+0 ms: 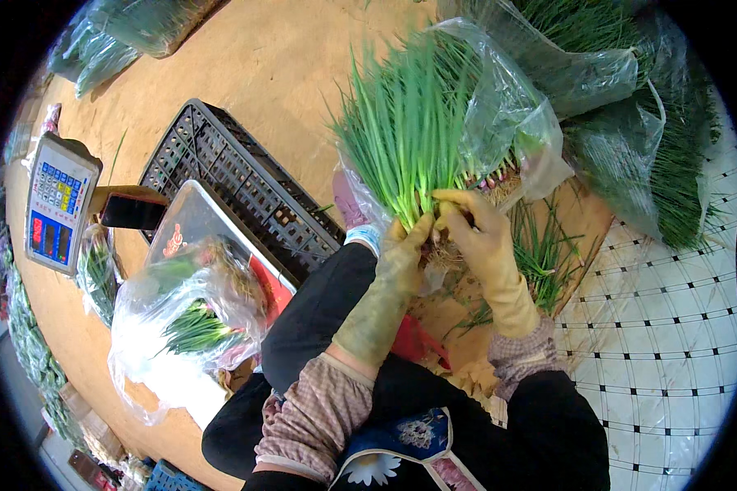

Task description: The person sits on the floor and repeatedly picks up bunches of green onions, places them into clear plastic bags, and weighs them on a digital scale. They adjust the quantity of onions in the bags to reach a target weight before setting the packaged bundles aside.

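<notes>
My left hand (399,258), in a dirty yellowish rubber glove, grips the lower stems of a bunch of scallions (405,141), whose green tops fan upward. Beside it my right hand (476,230), in a matching glove, has thumb and index finger bent close at the base of the bunch, near the roots (439,253); whether it pinches anything cannot be told. Behind the bunch lies a clear plastic bag (506,132) with more scallions, their reddish bulbs showing below. Loose green leaves (537,245) lie to the right of my right hand.
To the left are a black plastic crate (239,178), a digital price scale (55,202), a dark phone (133,212) and a clear bag of scallions (202,325) on the scale's tray. Full bags of greens (626,153) stand at upper right, by a white tiled floor (651,344).
</notes>
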Available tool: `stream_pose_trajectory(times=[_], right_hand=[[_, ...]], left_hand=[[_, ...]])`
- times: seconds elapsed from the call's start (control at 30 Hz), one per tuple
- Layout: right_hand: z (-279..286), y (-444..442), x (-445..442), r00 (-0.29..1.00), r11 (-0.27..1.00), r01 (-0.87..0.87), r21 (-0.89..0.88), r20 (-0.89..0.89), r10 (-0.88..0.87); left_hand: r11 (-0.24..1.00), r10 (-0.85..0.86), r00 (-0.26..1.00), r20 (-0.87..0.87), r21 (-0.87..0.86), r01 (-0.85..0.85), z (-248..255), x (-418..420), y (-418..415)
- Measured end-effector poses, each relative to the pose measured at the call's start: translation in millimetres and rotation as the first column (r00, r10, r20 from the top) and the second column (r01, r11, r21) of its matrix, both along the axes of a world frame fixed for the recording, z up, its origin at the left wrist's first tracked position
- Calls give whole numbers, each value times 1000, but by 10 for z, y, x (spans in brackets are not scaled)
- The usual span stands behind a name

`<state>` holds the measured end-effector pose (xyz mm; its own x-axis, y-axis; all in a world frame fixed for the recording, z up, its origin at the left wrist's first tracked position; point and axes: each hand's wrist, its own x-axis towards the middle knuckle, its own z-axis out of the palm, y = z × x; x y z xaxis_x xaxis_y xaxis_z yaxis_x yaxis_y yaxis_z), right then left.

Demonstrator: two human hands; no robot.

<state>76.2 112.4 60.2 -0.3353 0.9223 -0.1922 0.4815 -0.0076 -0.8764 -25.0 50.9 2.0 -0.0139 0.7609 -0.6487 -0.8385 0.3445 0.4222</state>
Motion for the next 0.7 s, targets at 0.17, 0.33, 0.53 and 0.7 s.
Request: stream_pose_trajectory(times=[0.17,0.33,0.53,0.7], right_hand=[[-221,218,-220,994,975,-57,213,108,34],[-200,330,-367,957,994,-112,18,272,103],[-190,62,-194,969,996,-2,90,-247,25],[-142,236,860,128,933,260,-247,-950,-286]], left_hand=[[999,34,995,-95,43,-31,23,29,21],[997,65,988,-140,48,-59,-25,37,-8],[993,89,989,-120,92,-78,-88,25,-24],[999,40,930,-366,-14,-48,-369,37,-50]])
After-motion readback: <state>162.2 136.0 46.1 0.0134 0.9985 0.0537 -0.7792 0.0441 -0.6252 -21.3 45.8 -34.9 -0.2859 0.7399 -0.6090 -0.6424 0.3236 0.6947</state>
